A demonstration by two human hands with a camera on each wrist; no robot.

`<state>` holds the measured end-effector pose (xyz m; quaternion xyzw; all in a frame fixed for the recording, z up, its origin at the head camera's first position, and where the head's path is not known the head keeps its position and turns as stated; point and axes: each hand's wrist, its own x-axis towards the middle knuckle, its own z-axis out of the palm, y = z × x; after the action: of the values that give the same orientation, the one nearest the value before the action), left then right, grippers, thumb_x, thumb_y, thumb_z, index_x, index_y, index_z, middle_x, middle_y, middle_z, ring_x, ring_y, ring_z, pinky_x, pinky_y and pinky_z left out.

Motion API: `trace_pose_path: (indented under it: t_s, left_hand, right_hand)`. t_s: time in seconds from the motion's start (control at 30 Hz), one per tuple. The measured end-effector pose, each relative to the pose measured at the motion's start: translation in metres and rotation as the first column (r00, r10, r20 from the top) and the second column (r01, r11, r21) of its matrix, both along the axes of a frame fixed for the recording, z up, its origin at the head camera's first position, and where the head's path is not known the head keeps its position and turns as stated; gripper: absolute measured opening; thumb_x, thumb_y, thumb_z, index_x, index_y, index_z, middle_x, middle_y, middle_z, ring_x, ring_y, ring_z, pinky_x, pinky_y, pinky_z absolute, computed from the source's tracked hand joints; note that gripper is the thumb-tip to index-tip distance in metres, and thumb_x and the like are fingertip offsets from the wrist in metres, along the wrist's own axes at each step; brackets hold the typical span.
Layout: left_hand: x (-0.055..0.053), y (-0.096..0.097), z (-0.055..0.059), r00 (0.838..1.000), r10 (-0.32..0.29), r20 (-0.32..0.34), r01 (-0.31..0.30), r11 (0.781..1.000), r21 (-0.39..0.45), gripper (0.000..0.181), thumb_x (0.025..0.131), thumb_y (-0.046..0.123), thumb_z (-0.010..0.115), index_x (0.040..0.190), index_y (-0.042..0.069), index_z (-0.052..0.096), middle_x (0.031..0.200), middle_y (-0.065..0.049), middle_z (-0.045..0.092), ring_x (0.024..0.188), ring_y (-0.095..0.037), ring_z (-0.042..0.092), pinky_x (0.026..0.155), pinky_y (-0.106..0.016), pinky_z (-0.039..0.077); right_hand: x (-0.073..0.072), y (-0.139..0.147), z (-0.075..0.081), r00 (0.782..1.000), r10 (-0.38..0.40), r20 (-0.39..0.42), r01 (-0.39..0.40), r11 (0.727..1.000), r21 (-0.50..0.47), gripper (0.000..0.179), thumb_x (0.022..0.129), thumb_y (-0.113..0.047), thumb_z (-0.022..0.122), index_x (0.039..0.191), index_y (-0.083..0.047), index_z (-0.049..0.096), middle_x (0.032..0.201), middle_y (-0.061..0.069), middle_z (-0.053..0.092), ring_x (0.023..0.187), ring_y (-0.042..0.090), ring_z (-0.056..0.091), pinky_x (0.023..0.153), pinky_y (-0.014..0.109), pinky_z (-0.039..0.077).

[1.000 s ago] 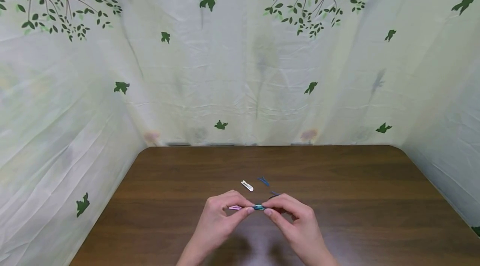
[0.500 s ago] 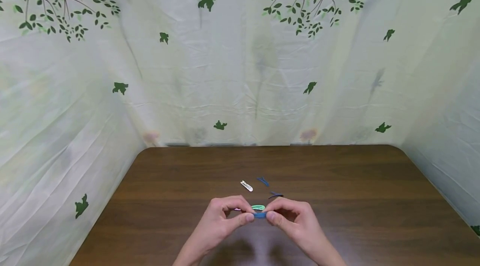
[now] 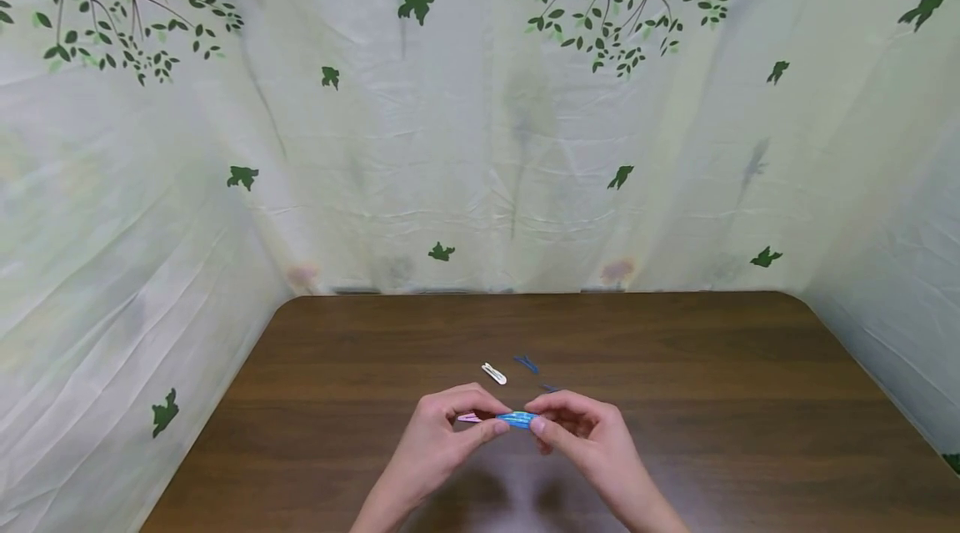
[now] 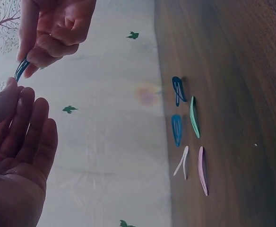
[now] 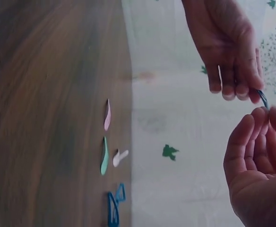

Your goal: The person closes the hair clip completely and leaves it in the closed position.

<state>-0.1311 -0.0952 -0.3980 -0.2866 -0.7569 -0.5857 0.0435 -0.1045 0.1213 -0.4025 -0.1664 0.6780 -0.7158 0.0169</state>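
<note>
- Biggest thing is the leafy sheet [image 3: 450,124], hanging behind the far edge of the brown desk [image 3: 675,349].
- Hands next: half a second ago they were a bit further from that far edge; now they've lifted the held clip [image 3: 517,419] slightly and its bright face shows. I'd read that as the clip still being worked, not set down.
- Pose: left hand [image 3: 444,439] and right hand [image 3: 591,438] face each other, thumb and forefinger of each pinching one end. So both grips are clamped on that clip, in mid-air above the desk. Can't tell if it's snapped or sprung.
- Loose clips, smallest: white clip [image 3: 493,374] and blue clip [image 3: 527,364] lie nearest the far edge, second blue clip [image 3: 550,389] closer in, pink clip [image 3: 469,417] beyond the left fingers, green clip [image 4: 194,118] now hidden from the head view.
</note>
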Motion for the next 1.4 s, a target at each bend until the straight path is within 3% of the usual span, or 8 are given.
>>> trace_pose_path:
  t_s: [0.13,0.33,0.57,0.8,1.07,1.17,1.23,1.4]
  left_hand:
    - [0.0,-0.001,-0.002,1.0,0.015,-0.018,-0.015,1.0,-0.014,0.009,0.085,0.016,0.078,0.093,0.021,0.077,0.088,0.0,0.071,0.082,-0.013,0.065,0.075,-0.029,0.054]
    - [-0.001,-0.001,-0.006,0.999,0.016,-0.05,-0.018,0.999,-0.03,0.012,0.085,0.014,0.078,0.094,0.021,0.077,0.087,0.003,0.071,0.081,-0.012,0.065,0.076,-0.029,0.054]
    - [-0.001,-0.001,-0.008,0.99,-0.016,-0.143,0.007,0.998,-0.067,0.011,0.088,0.017,0.075,0.098,0.02,0.076,0.09,0.004,0.071,0.083,-0.009,0.065,0.077,-0.03,0.055]
    - [-0.006,0.001,-0.008,0.983,-0.025,-0.18,0.011,0.997,-0.076,0.009,0.088,0.017,0.075,0.097,0.018,0.076,0.09,0.009,0.069,0.081,-0.008,0.064,0.074,-0.03,0.056]
    - [-0.015,0.01,-0.002,0.994,-0.014,-0.108,0.004,0.996,-0.093,0.01,0.082,0.005,0.079,0.088,0.012,0.075,0.086,0.005,0.067,0.078,-0.013,0.063,0.071,-0.031,0.058]
    - [-0.021,0.011,-0.004,0.995,-0.035,-0.092,0.024,0.992,-0.124,0.01,0.082,0.005,0.079,0.087,0.012,0.075,0.084,0.005,0.065,0.078,-0.012,0.064,0.071,-0.031,0.058]
    - [-0.028,0.01,-0.012,0.994,-0.061,-0.095,0.046,0.987,-0.153,0.008,0.083,0.009,0.079,0.088,0.015,0.075,0.083,0.009,0.064,0.078,-0.009,0.063,0.072,-0.029,0.057]
    - [-0.038,0.012,-0.014,0.988,-0.102,-0.12,0.068,0.964,-0.256,0.005,0.084,0.012,0.078,0.086,0.013,0.074,0.08,0.012,0.063,0.078,-0.006,0.06,0.072,-0.024,0.054]
  right_hand:
    - [0.001,0.0,-0.001,0.998,-0.048,-0.051,0.053,0.994,0.097,0.02,0.087,-0.014,0.076,0.106,-0.008,0.071,0.09,0.01,0.067,0.082,0.02,0.065,0.075,0.032,0.056]
    - [0.003,0.001,-0.003,0.971,-0.099,-0.218,0.156,0.952,0.264,0.018,0.085,-0.024,0.078,0.101,-0.025,0.072,0.086,-0.005,0.066,0.077,0.016,0.064,0.071,0.029,0.053]
    - [-0.001,0.003,-0.006,0.935,-0.09,-0.342,0.201,0.931,0.305,0.016,0.085,-0.02,0.078,0.099,-0.026,0.071,0.088,-0.011,0.065,0.074,0.01,0.064,0.067,0.029,0.054]
    - [-0.005,0.007,-0.007,0.932,-0.097,-0.349,0.221,0.916,0.334,0.02,0.083,-0.013,0.08,0.098,-0.024,0.072,0.088,-0.011,0.065,0.073,0.01,0.063,0.067,0.027,0.053]
    - [-0.015,0.013,-0.005,0.949,-0.107,-0.297,0.22,0.898,0.38,0.019,0.082,-0.012,0.081,0.094,-0.023,0.072,0.086,-0.009,0.066,0.073,0.011,0.063,0.068,0.027,0.053]
    - [-0.018,0.015,-0.004,0.959,-0.096,-0.266,0.201,0.892,0.404,0.017,0.083,-0.014,0.08,0.094,-0.024,0.072,0.087,-0.01,0.066,0.074,0.011,0.063,0.069,0.027,0.053]
    - [-0.02,0.017,-0.006,0.965,-0.081,-0.249,0.185,0.885,0.428,0.016,0.083,-0.015,0.08,0.094,-0.024,0.072,0.088,-0.01,0.066,0.075,0.011,0.063,0.071,0.027,0.053]
    - [-0.03,0.024,-0.015,0.973,-0.046,-0.226,0.15,0.87,0.47,0.016,0.084,-0.017,0.08,0.094,-0.026,0.072,0.087,-0.011,0.066,0.076,0.011,0.063,0.072,0.027,0.054]
